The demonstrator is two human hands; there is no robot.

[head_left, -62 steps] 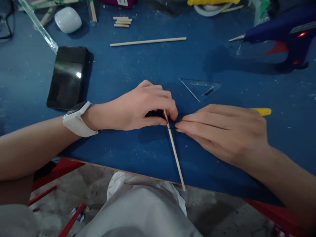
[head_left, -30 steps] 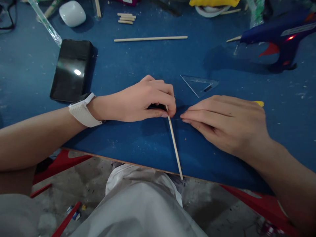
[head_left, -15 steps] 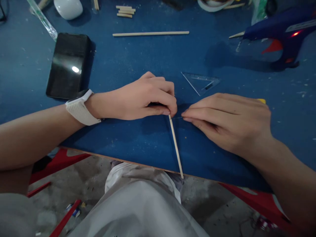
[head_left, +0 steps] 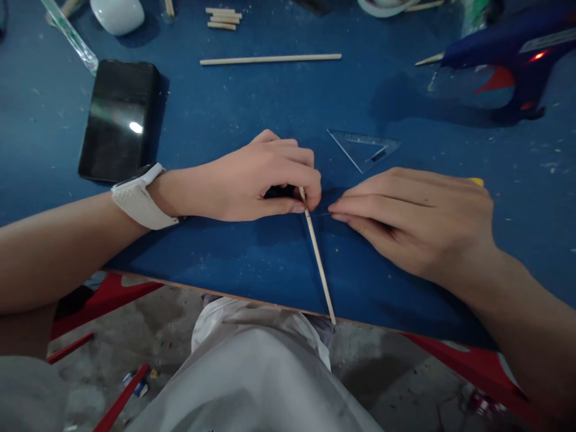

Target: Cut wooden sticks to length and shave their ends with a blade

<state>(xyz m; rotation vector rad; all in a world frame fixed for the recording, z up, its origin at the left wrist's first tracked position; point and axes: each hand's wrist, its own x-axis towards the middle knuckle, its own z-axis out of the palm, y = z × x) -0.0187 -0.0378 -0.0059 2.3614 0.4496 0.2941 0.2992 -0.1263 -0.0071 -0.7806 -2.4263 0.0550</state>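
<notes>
My left hand (head_left: 281,174) pinches a thin round wooden stick (head_left: 320,264) near its upper end, between thumb and fingers. The stick slants toward me, its lower end just past the table's front edge. My right hand (head_left: 418,216) is closed on what looks like a utility knife, mostly hidden by the hand. The knife's yellow end (head_left: 477,181) peeks out behind the knuckles. From the right fingertips a very thin blade (head_left: 320,214), seen nearly edge-on, reaches the stick close to my left fingers.
On the blue table (head_left: 252,102), a clear set square (head_left: 360,147) lies beyond my hands. Farther back are another wooden stick (head_left: 270,59) and several short stick pieces (head_left: 224,19). A black phone-like device (head_left: 117,120) is at left, a blue glue gun (head_left: 504,57) with a lit red light at right.
My left fingers have shifted slightly on the stick, and more of its upper end shows between thumb and forefinger. My right hand has hardly moved. The whole view has drifted a little.
</notes>
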